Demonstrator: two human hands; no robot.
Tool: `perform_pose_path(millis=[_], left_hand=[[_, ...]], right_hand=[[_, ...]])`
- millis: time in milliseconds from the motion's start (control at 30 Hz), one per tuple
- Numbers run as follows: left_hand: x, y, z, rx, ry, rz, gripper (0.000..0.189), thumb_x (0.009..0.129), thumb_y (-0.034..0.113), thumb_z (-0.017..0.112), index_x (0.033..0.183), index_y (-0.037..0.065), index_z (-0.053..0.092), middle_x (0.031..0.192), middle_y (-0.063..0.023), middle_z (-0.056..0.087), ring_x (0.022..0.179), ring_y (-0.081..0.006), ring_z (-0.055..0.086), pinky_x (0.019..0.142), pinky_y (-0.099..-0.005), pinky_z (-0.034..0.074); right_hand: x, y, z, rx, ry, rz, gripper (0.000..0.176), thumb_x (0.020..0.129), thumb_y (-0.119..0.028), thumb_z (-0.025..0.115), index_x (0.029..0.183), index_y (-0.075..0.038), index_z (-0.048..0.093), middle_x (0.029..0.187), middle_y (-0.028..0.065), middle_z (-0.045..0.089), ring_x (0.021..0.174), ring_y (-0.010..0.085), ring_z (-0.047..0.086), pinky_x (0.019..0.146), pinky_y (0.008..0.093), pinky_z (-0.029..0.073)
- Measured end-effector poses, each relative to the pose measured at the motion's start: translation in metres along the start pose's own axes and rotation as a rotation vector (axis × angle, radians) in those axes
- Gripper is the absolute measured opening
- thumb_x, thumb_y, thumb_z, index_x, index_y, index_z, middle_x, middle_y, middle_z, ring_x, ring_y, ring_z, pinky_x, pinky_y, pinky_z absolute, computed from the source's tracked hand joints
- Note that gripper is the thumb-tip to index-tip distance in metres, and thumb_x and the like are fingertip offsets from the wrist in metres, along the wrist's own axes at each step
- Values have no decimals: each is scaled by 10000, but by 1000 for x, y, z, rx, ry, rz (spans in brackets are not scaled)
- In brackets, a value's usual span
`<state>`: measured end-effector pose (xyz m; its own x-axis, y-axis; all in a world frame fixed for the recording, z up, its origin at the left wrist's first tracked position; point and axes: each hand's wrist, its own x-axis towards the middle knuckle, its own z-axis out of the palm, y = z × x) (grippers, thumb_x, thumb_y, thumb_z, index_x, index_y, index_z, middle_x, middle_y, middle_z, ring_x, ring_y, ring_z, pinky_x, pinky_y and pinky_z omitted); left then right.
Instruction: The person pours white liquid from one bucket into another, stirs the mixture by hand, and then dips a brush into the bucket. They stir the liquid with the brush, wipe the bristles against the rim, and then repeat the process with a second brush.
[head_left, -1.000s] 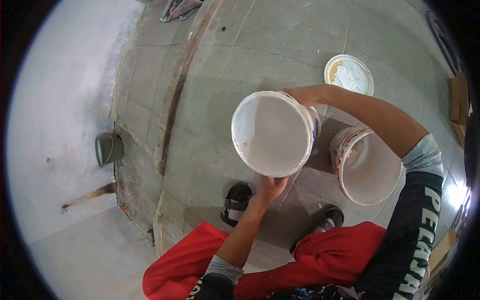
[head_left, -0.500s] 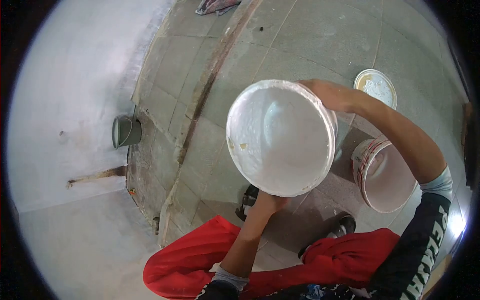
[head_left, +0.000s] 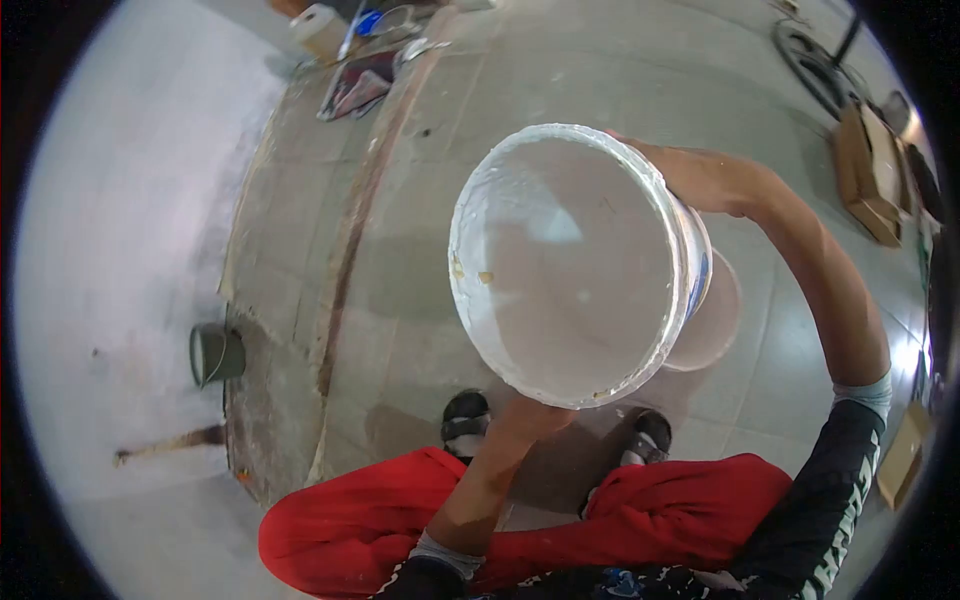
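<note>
The left hand and right hand hold the white bucket between them, at its near side and far right side, fingers mostly hidden; its mouth faces the wearer. The step looks like steadying or tilting it; moving it calls for an even two-handed grip. A second bucket shows partly behind it, the green pail well apart leftward.
</note>
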<state>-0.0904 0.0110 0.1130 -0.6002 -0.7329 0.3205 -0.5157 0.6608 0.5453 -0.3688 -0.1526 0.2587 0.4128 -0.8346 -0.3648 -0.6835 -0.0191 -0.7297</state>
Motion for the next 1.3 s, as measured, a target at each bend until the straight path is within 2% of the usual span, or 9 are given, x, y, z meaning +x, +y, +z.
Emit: perform_pose_path(millis=[233,333,567,700,800,900,1200,1267,1300], left_hand=[[42,46,39,-353,-46,169,332,827,98,702,1158,65,692,1127,-129,697,1061,-353,645,960,-469,489],[56,62,47,-663,-141,105,330,838,67,704,1167,49,686,1134,-145,700,1071,-349,647,962,-444,492],[63,91,50,-907,-351,102,375,859,116,692,1229,66,663,1264,-147,653,1226,-361,571,1091,-480,392],[63,91,51,-753,-312,244,347,887,142,692,1225,68,663,1260,-153,653,1230,-341,571,1101,-472,382],[77,85,35,-796,-373,178,351,876,174,731,1207,73,670,1246,-144,660,1223,-336,574,1086,-459,395],[89,85,30,-957,-419,26,356,844,221,797,1155,82,696,1200,-127,685,1185,-323,602,1051,-437,432],[61,111,82,-1258,-262,-9,297,902,228,751,1124,42,685,1102,-105,708,1071,-262,642,999,-391,467],[50,109,97,-1305,-530,-55,561,980,356,655,1380,-6,499,1359,-150,576,1288,-251,509,1114,-407,356],[47,112,100,-1313,-521,-62,561,980,356,655,1380,-6,499,1359,-150,576,1288,-251,509,1114,-407,356]], right_hand=[[-121,8,-21,19,104,323,633,964,-423,531,1473,-52,466,1392,200,587,1231,332,587,1043,410,442],[-155,14,-13,13,77,450,592,1035,-426,343,1513,-80,398,1414,190,563,1231,340,590,1036,420,460],[-200,35,8,-162,181,444,595,1045,-434,313,1531,-94,360,1440,196,539,1262,351,580,1085,446,426],[-205,38,16,-241,237,457,606,1035,-436,359,1534,-92,350,1405,237,557,1297,349,558,1098,445,409],[-222,22,18,66,254,629,784,934,-566,485,1533,-82,343,1376,261,566,1173,340,637,772,446,622],[-242,47,27,55,365,675,826,902,-604,508,1534,-98,346,1321,238,607,1095,337,672,660,406,640],[-223,16,-5,-122,171,941,616,995,-510,335,1530,-205,336,1330,185,615,1036,352,708,698,444,661],[-216,22,-5,-150,121,939,557,1007,-448,353,1502,-193,369,1318,192,616,1046,356,704,696,444,662],[-213,24,-5,-175,81,935,500,1018,-386,371,1473,-182,403,1305,200,618,1056,361,700,695,445,663]])
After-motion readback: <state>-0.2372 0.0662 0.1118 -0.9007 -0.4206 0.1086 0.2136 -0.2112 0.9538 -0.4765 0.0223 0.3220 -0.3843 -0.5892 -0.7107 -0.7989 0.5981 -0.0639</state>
